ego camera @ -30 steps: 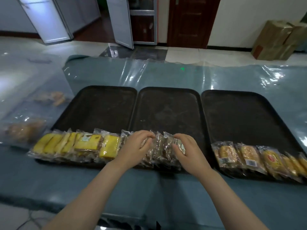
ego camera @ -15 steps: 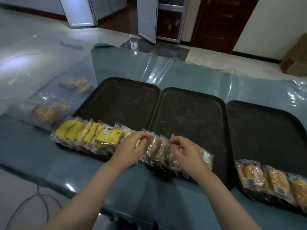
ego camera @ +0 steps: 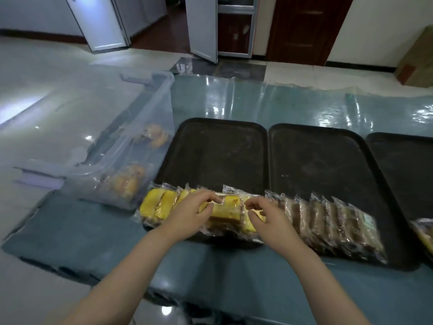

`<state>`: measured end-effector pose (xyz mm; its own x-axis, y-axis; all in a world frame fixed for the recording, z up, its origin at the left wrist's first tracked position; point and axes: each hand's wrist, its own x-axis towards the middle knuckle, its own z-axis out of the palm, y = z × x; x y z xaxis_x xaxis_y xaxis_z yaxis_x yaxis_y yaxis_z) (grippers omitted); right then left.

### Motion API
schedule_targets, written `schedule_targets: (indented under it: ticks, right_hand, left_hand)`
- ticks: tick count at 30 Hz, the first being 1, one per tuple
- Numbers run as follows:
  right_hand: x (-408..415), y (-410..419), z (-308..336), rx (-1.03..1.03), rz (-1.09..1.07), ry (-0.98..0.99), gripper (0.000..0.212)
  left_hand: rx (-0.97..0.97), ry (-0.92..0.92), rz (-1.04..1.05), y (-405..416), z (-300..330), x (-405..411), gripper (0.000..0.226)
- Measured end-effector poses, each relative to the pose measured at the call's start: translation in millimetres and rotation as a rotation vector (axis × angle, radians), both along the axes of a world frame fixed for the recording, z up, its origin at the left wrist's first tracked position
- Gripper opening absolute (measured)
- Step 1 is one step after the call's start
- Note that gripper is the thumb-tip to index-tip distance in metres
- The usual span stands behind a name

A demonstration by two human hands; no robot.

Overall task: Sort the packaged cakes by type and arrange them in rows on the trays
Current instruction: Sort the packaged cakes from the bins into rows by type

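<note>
Left hand (ego camera: 187, 214) and right hand (ego camera: 269, 219): fingers curled, pinching the wrapper of a yellow cake (ego camera: 226, 211) in the front row of the left tray (ego camera: 210, 146). Brown cakes (ego camera: 332, 226) line the middle tray (ego camera: 316, 156). Right tray (ego camera: 405, 165) cut off. Clear bin (ego camera: 121, 160) contents blurred.

left hand (ego camera: 189, 215): fingers curled, pinching | right hand (ego camera: 269, 219): fingers curled, pinching

cake wrapper (ego camera: 369, 221) labels too blurred, no readable text
</note>
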<state>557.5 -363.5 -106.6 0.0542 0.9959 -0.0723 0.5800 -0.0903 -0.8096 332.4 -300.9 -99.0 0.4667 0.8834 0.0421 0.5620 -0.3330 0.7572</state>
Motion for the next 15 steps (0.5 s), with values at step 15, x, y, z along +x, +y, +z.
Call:
schedule_targets:
  ticks: [15]
  right_hand:
    - [-69.1, 33.5, 34.9, 0.038, 0.029, 0.029, 0.016]
  left_hand:
    - [0.058, -0.104, 0.113, 30.7, 38.8, -59.8, 0.023]
